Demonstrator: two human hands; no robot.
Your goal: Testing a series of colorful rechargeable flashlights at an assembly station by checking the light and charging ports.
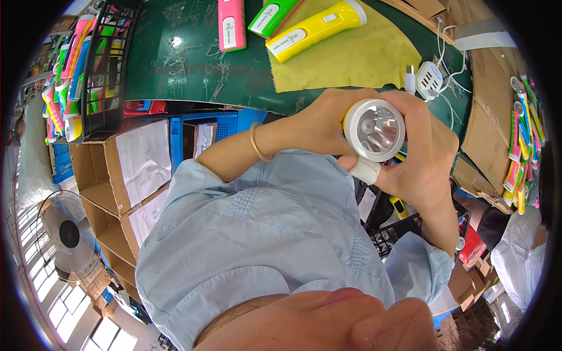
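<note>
A flashlight (374, 130) with a white rim and a silvery reflector is held between my two hands, its lens turned up toward me. My left hand (323, 120), with a bangle at the wrist, closes on its left side. Around its right side wrap the fingers of my right hand (428, 143); a white wrapping (366, 171) covers that thumb. The flashlight's body is mostly hidden. Beyond my hands, a yellow flashlight (316, 30) lies partly on a yellow cloth (374, 55). Beside it are a green flashlight (273, 19) and a pink flashlight (232, 28).
The green tabletop (170, 64) carries a white charging hub (430, 81) with cables at right. A black wire rack (105, 70) with colourful flashlights stands left, above cardboard compartments (96, 169). More flashlights (518, 146) fill the far right beside cardboard (487, 111). A fan (69, 234) stands lower left.
</note>
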